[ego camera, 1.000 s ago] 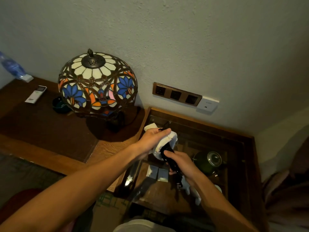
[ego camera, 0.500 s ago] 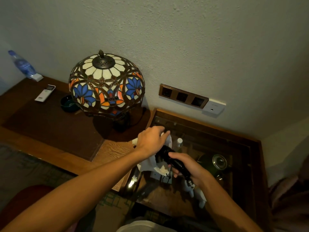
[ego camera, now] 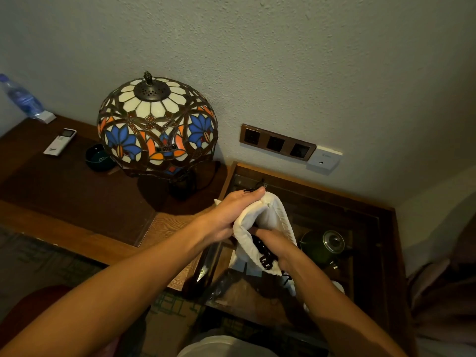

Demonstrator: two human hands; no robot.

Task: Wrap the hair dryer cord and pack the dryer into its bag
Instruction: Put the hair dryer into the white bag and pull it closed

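The left hand (ego camera: 233, 215) holds the white cloth bag (ego camera: 268, 228) up above the glass-topped table (ego camera: 371, 222). Its fingers (ego camera: 253, 193) lie close together along the bag's upper edge and pinch the cloth there, with a bit of dark drawstring (ego camera: 255, 188) showing just past the fingertips. The bag hangs down from that grip with its mouth facing the person.

The right hand (ego camera: 277, 243) reaches into the bag's mouth. Its fingers are inside, hidden by the cloth, so how far they curl cannot be told for certain, but the hand is wrapped around the black hair dryer (ego camera: 260, 247), which sits mostly inside the bag. Only a dark stretch of the dryer shows between the cloth edge and the hand, and the black plug (ego camera: 266, 262) sticks out at the bag's lower opening, just below the wrist.

Under the glass a green teapot (ego camera: 325, 244) stands to the right of the bag. On the wooden desk (ego camera: 77, 202) to the left stand a stained-glass lamp (ego camera: 157, 127), a dark green bowl (ego camera: 99, 158), a white remote (ego camera: 59, 142) and a water bottle (ego camera: 23, 99). A row of sockets (ego camera: 277, 144) is set in the wall behind.
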